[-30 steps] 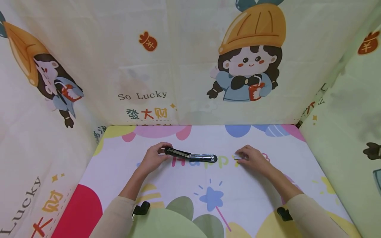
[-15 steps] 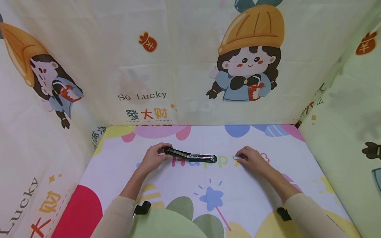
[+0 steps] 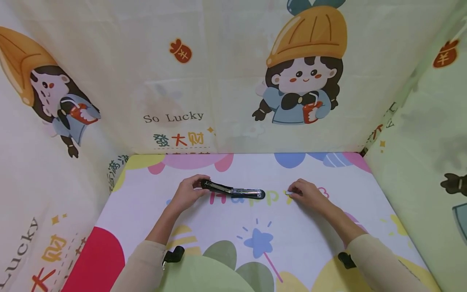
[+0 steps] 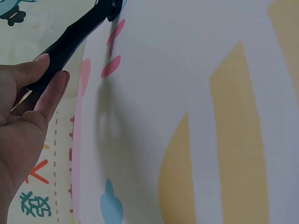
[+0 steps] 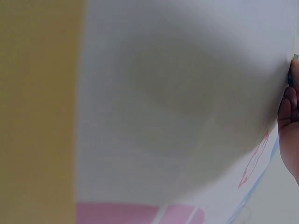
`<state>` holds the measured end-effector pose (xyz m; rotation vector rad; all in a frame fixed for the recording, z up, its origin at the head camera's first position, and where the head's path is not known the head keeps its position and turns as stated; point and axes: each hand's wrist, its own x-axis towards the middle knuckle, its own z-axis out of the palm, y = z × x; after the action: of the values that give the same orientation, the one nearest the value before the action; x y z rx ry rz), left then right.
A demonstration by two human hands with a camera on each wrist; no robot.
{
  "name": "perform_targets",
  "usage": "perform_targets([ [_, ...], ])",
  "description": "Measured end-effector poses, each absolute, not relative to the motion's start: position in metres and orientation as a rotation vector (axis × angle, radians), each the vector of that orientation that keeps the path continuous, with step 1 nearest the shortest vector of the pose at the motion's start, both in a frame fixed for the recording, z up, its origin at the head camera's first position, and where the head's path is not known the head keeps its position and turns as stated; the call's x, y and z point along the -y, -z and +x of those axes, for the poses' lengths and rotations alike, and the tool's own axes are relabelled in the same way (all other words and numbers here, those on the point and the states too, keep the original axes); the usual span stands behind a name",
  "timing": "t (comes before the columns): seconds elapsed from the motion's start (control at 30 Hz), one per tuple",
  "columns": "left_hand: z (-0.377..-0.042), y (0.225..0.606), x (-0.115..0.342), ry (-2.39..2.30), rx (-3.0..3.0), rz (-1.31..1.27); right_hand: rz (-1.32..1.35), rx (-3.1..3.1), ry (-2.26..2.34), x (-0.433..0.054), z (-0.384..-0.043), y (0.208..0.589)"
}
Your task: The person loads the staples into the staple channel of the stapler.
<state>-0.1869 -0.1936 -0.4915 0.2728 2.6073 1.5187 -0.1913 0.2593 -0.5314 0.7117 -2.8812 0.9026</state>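
Note:
A black stapler, unfolded wide with its metal inner parts facing up, lies across the printed letters in the head view. My left hand grips its left end between thumb and fingers. The left wrist view shows the dark stapler arm pinched in that hand and slanting away. To the right, apart from the stapler, my right hand pinches a small silvery strip, which looks like staples. The right wrist view catches only the edge of this hand, so the strip is mostly hidden there.
A white tabletop cloth with colourful prints lies under both hands. Cream fabric walls with cartoon figures stand at the back and both sides. Dark wrist-worn devices sit by the sleeves.
The silvery strip turns slightly in the right fingertips and less of it sticks out. The left hand and stapler keep their place, while the whole view shifts a little.

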Motion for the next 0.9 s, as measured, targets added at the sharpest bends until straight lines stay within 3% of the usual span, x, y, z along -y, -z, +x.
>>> perform_targets([
  [0.9,-0.187,0.491,0.194,-1.502,-2.608,0.268,0.834,2.867,-0.880,-0.231,-0.200,0.509],
])
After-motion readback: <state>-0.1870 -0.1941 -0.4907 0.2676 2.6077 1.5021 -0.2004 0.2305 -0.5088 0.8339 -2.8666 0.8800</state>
